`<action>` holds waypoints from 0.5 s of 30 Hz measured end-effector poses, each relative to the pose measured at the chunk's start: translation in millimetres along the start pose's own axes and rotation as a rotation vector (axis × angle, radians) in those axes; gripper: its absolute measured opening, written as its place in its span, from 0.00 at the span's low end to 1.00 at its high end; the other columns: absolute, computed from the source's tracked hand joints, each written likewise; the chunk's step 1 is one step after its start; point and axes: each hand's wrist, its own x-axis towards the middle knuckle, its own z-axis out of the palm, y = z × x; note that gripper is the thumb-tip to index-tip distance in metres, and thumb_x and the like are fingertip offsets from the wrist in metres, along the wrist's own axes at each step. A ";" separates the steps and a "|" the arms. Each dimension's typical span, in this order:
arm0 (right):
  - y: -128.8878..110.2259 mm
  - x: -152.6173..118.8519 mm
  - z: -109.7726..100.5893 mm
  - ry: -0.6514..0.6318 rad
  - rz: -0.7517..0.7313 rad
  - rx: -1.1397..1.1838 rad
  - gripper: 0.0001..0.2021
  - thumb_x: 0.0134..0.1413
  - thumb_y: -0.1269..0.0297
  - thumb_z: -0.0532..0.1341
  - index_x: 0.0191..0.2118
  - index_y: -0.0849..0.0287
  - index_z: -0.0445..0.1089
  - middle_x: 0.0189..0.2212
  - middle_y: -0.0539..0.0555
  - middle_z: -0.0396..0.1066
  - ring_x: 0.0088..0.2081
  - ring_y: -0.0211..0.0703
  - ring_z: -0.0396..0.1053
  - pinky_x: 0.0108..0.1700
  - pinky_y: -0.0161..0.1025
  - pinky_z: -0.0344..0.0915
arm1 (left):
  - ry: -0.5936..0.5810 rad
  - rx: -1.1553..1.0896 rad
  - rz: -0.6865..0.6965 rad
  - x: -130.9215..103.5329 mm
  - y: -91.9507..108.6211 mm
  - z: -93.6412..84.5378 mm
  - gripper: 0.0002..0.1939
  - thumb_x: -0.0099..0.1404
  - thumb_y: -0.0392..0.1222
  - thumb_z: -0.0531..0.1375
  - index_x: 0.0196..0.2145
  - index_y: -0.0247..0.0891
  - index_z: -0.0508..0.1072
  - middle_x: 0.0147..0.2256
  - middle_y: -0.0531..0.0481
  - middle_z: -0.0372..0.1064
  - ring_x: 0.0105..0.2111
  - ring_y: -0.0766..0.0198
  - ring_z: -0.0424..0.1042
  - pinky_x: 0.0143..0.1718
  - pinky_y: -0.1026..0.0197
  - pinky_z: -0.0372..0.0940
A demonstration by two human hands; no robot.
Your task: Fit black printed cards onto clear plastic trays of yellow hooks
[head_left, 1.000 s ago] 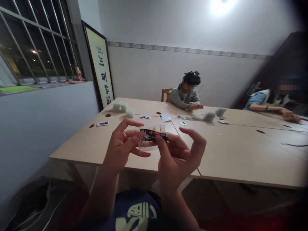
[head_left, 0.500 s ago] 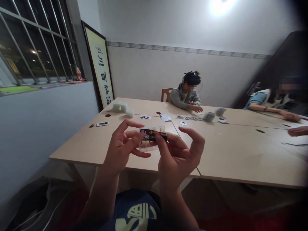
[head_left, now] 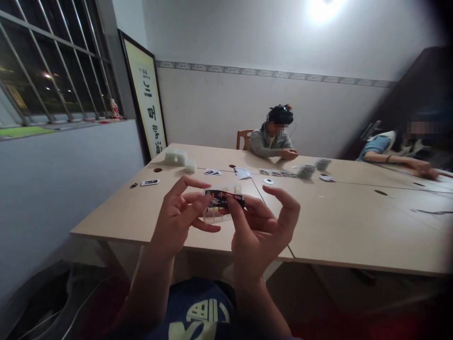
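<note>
Between both hands, above the near table edge, is a small clear plastic box (head_left: 216, 217) with gold-coloured bits inside. A black printed label (head_left: 221, 199) lies across its upper face. My left hand (head_left: 182, 215) grips the box's left side, its thumb on the label's left end and its other fingers behind and below. From the right, my right hand (head_left: 262, 226) presses its thumb on the label's middle, with the index finger raised and curved away. The fingers hide much of the box's sides, and the label covers part of its contents.
On the light wooden table (head_left: 339, 222) lie stacked clear boxes (head_left: 176, 156), several printed cards (head_left: 212, 173), a white packet (head_left: 242, 173), a white disc (head_left: 268, 181) and a black-and-white card (head_left: 150, 182). Grey stacks (head_left: 306, 171) stand near a person (head_left: 271, 141) opposite. Another person sits at right.
My hands, the box and the label stay almost the same. The person opposite has drawn a reaching hand back, bringing both hands together. At far right, a hand has left the table edge.
</note>
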 end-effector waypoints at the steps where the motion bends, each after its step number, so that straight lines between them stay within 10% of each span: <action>1: -0.3 0.1 -0.1 0.000 0.000 -0.005 0.21 0.51 0.77 0.69 0.46 0.52 0.63 0.28 0.42 0.80 0.27 0.40 0.81 0.27 0.33 0.80 | -0.005 -0.007 0.002 0.0 -0.4 -0.3 0.15 0.63 0.48 0.69 0.42 0.42 0.70 0.35 0.51 0.82 0.32 0.53 0.84 0.24 0.60 0.81; 15: -3.1 -1.9 0.9 0.002 0.018 0.040 0.22 0.49 0.79 0.68 0.46 0.51 0.64 0.28 0.41 0.80 0.27 0.38 0.81 0.30 0.32 0.80 | -0.003 -0.005 0.023 0.0 0.3 0.5 0.14 0.64 0.51 0.69 0.39 0.42 0.70 0.34 0.51 0.82 0.24 0.61 0.81 0.23 0.60 0.80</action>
